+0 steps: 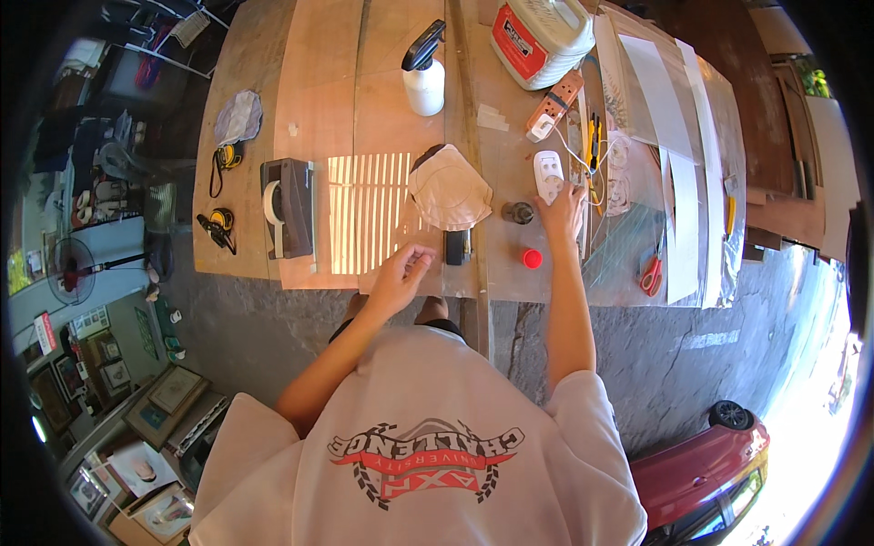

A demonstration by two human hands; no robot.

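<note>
At the right of the table, my right hand (562, 211) has its fingers closed on the near end of a white extension socket (548, 171), whose white cord loops to its right. Just left of that hand lies a small dark glass bottle (517, 213), and a red cap (532, 258) sits nearer the edge. My left hand (402, 278) hovers by the table's front edge, fingers curled in with nothing visible in them. Between my hands is a crumpled tan cloth or paper piece (452, 188), beside a small black object (457, 247).
A white spray bottle (424, 86), a large white jug (543, 41) and an orange power strip (555, 105) stand or lie farther back. At left are a tape dispenser (289, 209) and tape measures (217, 227). Red-handled scissors (651, 275) lie near white strips (681, 218).
</note>
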